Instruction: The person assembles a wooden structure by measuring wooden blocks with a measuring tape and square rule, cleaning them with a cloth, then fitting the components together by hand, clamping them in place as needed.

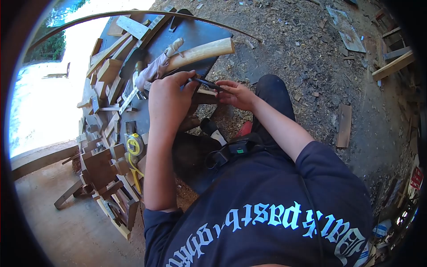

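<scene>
A dark, slim, bar-like tool (209,83) spans the gap between my two hands; its exact kind does not show. My left hand (171,95) is closed, thumb and fingers pinching its near end. At the other end, my right hand (238,95) has its fingers lightly closed around it. Just beyond my left hand lies a thick, pale rounded piece of wood (204,52) on the dark worktop (195,33). A greyish-pink cloth (153,73) is wrapped and knotted at that wood's left end.
Wood offcuts (109,71) are piled along the left of the worktop. A yellow tape measure (134,144) lies near my left forearm. A long thin curved strip (111,14) arches across the top. Wood chips cover the ground (307,58), and a plank (344,126) lies at right.
</scene>
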Action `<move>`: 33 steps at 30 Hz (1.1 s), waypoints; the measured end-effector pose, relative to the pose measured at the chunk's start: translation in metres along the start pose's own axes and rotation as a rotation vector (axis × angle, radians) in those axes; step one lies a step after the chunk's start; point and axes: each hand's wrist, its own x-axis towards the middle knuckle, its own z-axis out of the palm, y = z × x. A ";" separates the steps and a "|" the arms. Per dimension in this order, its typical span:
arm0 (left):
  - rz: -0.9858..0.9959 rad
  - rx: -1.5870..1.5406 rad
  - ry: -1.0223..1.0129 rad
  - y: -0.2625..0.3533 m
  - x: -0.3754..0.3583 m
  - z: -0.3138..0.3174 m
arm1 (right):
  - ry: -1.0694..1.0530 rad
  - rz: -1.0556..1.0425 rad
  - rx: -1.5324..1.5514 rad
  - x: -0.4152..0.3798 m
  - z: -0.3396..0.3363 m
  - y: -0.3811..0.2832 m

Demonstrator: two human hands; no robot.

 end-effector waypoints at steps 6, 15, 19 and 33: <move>-0.015 -0.014 -0.011 0.000 0.000 -0.001 | -0.366 0.042 0.319 0.016 -0.031 0.015; -0.043 0.017 -0.050 0.004 0.001 -0.003 | -0.065 0.015 0.165 -0.005 0.010 0.010; -0.035 0.015 -0.048 0.004 0.002 -0.003 | -0.059 0.014 0.223 0.006 0.004 0.013; -0.024 -0.022 -0.030 -0.001 0.002 0.000 | -0.116 0.053 0.083 0.009 0.005 0.019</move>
